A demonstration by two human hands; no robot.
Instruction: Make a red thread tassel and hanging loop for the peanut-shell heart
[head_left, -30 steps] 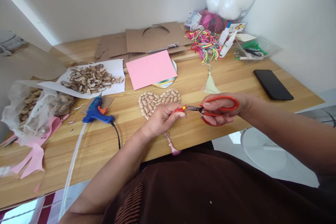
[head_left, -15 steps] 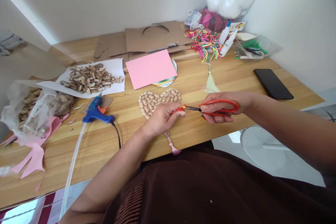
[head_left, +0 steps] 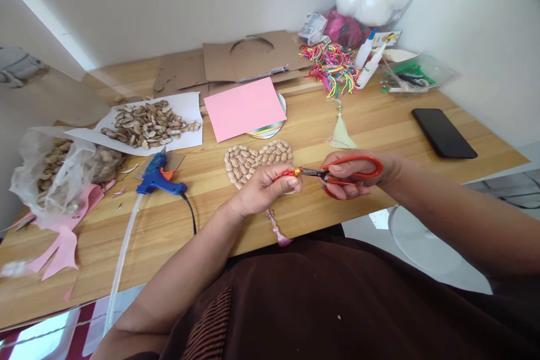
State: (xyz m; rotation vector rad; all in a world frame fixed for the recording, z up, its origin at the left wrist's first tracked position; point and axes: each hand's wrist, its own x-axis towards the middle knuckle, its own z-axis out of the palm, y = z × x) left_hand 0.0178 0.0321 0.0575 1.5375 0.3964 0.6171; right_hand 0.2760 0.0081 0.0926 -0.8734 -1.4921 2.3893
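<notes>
My left hand pinches a small red and yellow cord, mostly hidden by the fingers. In my right hand is a pair of scissors with red handles, my fingers through the loops. Its blade tips meet the yellow end of the cord; whether they cut into it I cannot tell. Beneath my left hand lies a heart covered in peanuts, partly hidden. A pink tassel hangs below it at the table's front edge.
Left are a blue glue gun, peanut shells on white paper and a plastic bag of peanuts. Behind lie pink card, cardboard, colourful cords and glue bottles. A pale tassel and a phone lie right.
The scissors' handles have opened wider, the lower loop dropping with my right fingers. My left hand keeps its hold on the cord. The whole view has shifted slightly.
</notes>
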